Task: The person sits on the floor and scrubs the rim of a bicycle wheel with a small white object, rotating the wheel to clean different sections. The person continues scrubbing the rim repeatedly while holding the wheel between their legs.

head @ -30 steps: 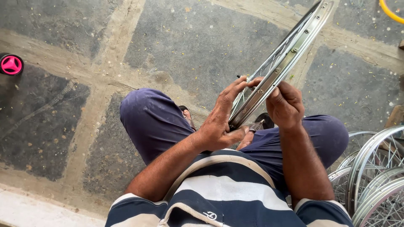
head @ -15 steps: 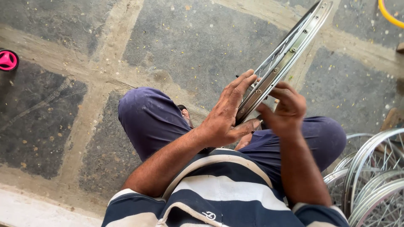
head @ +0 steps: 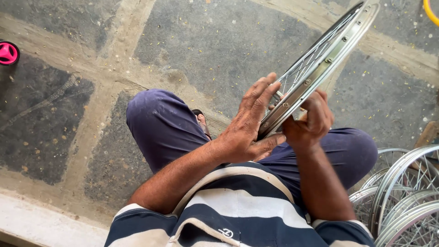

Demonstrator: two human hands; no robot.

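Note:
A spoked metal bicycle wheel rim (head: 330, 49) stands on edge over my lap, running from my hands up to the top right corner. My left hand (head: 249, 122) lies flat against the rim's left side, fingers spread along the spokes, thumb under its lower edge. My right hand (head: 308, 122) grips the rim's outer edge from the right, fingers curled around it. A small metal tool seems to sit between its fingers, mostly hidden. I sit with knees in dark blue trousers and wear a striped shirt.
Several more shiny wheel rims (head: 402, 192) are stacked at my right side. A pink round object (head: 8, 52) lies at the left edge of the stone floor. A yellow hose (head: 430, 11) curves in the top right corner. A pale kerb (head: 36, 224) runs along the bottom left.
My left hand has flattened against the rim with fingers stretched out. My right hand has shifted its grip a little down the rim's edge. The view has drifted slightly.

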